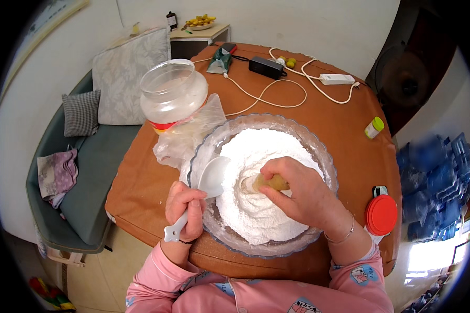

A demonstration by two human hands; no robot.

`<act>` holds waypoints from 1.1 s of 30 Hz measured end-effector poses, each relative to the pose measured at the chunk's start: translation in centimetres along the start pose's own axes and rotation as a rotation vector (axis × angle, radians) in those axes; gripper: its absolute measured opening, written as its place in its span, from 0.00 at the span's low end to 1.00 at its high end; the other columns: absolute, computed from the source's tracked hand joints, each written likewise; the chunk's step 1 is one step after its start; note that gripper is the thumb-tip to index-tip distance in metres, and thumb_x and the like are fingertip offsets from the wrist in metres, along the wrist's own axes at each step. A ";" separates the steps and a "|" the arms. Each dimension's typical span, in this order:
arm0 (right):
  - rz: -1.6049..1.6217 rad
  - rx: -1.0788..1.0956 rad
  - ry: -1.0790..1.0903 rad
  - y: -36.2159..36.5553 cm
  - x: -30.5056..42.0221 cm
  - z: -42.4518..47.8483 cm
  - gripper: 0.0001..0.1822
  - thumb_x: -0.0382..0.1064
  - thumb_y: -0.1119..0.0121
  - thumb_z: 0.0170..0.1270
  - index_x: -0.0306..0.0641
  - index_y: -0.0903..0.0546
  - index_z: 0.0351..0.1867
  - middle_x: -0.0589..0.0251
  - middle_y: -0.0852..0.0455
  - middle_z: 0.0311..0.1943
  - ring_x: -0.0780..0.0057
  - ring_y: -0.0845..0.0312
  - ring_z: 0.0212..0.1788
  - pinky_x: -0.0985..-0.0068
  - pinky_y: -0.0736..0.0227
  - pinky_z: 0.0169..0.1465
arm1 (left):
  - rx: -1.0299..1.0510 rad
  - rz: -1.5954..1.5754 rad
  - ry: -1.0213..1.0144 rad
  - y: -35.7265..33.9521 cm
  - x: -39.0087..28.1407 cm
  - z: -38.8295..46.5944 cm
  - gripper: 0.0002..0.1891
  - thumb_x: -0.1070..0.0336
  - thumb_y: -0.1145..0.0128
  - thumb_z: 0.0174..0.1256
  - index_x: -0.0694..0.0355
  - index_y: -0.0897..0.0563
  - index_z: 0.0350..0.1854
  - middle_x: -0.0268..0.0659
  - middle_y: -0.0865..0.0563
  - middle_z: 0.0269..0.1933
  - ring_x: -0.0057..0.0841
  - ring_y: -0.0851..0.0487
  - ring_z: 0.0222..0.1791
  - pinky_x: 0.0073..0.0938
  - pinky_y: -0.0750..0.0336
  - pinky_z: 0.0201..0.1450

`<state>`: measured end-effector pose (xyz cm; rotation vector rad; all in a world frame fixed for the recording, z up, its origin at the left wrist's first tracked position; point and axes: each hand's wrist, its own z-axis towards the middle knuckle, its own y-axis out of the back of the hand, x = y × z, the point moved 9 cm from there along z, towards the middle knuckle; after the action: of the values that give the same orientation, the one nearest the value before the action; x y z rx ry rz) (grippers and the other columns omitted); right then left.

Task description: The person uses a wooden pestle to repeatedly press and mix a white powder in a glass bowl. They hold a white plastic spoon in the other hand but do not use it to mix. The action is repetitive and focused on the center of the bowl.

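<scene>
A large scalloped glass bowl [197, 156] full of white powder [266, 144] stands before me, near the table's front edge. My left hand [186, 209] grips the handle of a white ladle [215, 176] at the bowl's left rim, its scoop over the edge of the powder. Over the middle of the bowl, my right hand [297, 189] holds a yellowish-brown cylindrical object [272, 184]. The lower end of that object is dusted with powder and stands in a hollow in it; its exact kind is unclear.
On the brown-covered table [152, 191], a clear plastic jar [172, 98] and a crumpled plastic bag [176, 148] stand left of the bowl. White cables [266, 102] and a black adapter [265, 67] lie behind. A red-lidded container [381, 215] and a green-capped bottle [374, 128] are rightward.
</scene>
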<state>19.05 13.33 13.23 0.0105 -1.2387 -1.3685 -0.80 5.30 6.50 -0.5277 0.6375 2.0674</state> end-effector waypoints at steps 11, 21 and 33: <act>-0.054 -0.085 0.038 0.8 -0.3 0.0 0.14 0.33 0.31 0.64 0.40 0.24 0.47 0.52 0.16 0.41 0.50 0.17 0.40 0.64 0.22 0.42 | 0.012 0.003 -0.009 -0.2 -0.2 0.2 0.07 0.68 0.52 0.76 0.64 0.21 0.42 0.32 0.26 0.22 0.20 0.32 0.23 0.24 0.39 0.29; 0.051 0.058 -0.003 0.9 0.8 -0.3 0.14 0.34 0.31 0.64 0.40 0.23 0.48 0.53 0.16 0.40 0.51 0.17 0.39 0.64 0.22 0.42 | 0.030 0.016 -0.031 0.0 -0.3 0.2 0.07 0.69 0.53 0.76 0.64 0.21 0.42 0.33 0.27 0.25 0.18 0.32 0.22 0.22 0.39 0.27; -0.022 -0.050 -0.139 2.9 -1.2 0.0 0.13 0.34 0.32 0.64 0.39 0.23 0.46 0.56 0.16 0.36 0.59 0.16 0.36 0.67 0.21 0.37 | -0.045 -0.025 0.040 0.2 0.0 0.0 0.07 0.73 0.49 0.68 0.64 0.17 0.38 0.30 0.24 0.21 0.24 0.30 0.25 0.27 0.37 0.31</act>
<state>21.43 15.06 14.28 -0.1083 -1.3225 -1.4387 -1.01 5.21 6.58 -0.6014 0.6063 2.0559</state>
